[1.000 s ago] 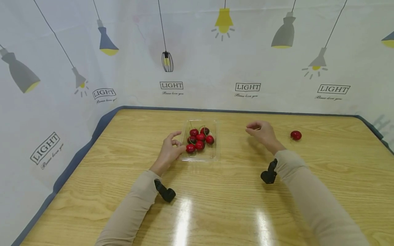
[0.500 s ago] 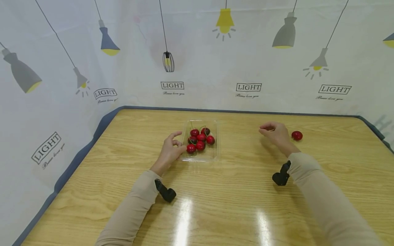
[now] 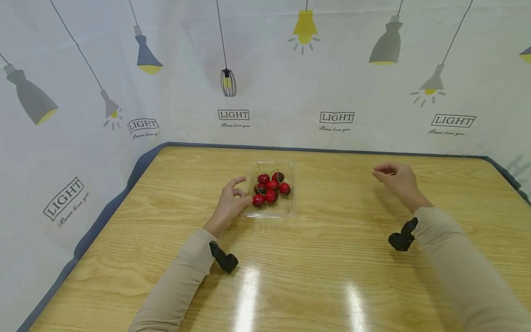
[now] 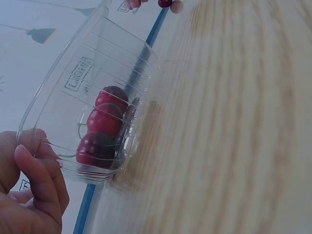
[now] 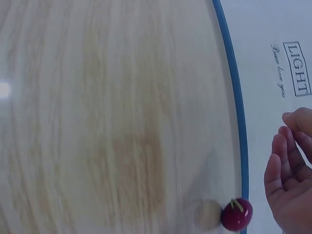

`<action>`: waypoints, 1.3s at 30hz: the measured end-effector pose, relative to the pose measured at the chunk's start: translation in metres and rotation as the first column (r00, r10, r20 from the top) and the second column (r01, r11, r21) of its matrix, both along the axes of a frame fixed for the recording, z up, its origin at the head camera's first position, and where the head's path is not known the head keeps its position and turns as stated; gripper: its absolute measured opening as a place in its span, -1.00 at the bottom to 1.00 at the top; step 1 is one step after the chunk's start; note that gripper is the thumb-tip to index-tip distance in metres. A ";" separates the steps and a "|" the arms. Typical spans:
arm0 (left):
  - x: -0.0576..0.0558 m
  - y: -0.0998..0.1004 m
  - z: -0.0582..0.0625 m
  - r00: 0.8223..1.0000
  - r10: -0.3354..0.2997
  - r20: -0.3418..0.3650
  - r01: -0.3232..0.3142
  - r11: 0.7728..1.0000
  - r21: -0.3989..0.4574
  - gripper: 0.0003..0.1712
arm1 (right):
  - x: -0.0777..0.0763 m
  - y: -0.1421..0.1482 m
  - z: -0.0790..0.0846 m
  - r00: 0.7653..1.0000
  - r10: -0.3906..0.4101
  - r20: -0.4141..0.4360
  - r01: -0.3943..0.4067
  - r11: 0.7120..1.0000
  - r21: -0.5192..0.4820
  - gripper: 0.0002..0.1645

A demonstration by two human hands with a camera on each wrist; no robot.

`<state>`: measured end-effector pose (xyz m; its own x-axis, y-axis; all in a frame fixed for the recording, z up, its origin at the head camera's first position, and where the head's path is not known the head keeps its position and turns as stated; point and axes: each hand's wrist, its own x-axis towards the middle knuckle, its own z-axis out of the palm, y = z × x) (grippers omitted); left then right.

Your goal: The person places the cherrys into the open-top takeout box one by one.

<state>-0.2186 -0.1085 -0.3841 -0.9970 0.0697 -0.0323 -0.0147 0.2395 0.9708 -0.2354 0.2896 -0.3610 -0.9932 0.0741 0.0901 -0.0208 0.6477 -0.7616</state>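
Note:
A clear plastic container [image 3: 286, 211] stands on the table with several red cherries [image 3: 271, 196] in it, some with green stems. My left hand [image 3: 229, 201] pinches its left rim near the front corner. In the left wrist view the thumb [image 4: 36, 178] lies against the near wall, and the other fingers are partly seen through the plastic. To the right, my right hand [image 3: 399, 180] hovers above the table, its fingers loosely bent and holding nothing. A single cherry [image 5: 237, 214] rests on the table near that hand in the right wrist view; the hand hides it in the head view.
The wooden table [image 3: 307, 276] has a dark blue edge strip [image 3: 332, 151] along its back. Behind it hangs a white cloth [image 3: 274, 69] printed with lamps. Black wrist cameras sit at both wrists, the right one [image 3: 402, 236] low above the table.
My right hand has moved steadily rightward, away from the container, and now covers the lone cherry in the head view. The left hand stays at the container's rim.

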 end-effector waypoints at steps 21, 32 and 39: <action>0.000 0.000 0.001 1.000 0.007 0.003 -0.006 1.000 -0.013 -0.31 | 0.011 0.057 -0.015 0.997 -0.044 0.061 0.052 0.989 -0.138 -0.48; -0.001 -0.001 0.000 1.000 0.011 0.006 -0.011 1.000 -0.003 -0.31 | 0.023 0.058 -0.016 0.993 -0.033 0.113 0.049 0.989 -0.137 -0.59; -0.001 0.000 0.000 1.000 0.013 0.019 -0.013 1.000 0.000 -0.31 | 0.027 0.056 -0.019 0.989 0.003 0.145 0.010 0.996 -0.087 -0.47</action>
<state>-0.2195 -0.1085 -0.3838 -0.9971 0.0570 -0.0510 -0.0359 0.2393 0.9703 -0.2082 0.3461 -0.3800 -0.9950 0.0786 -0.0620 0.0961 0.5782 -0.8102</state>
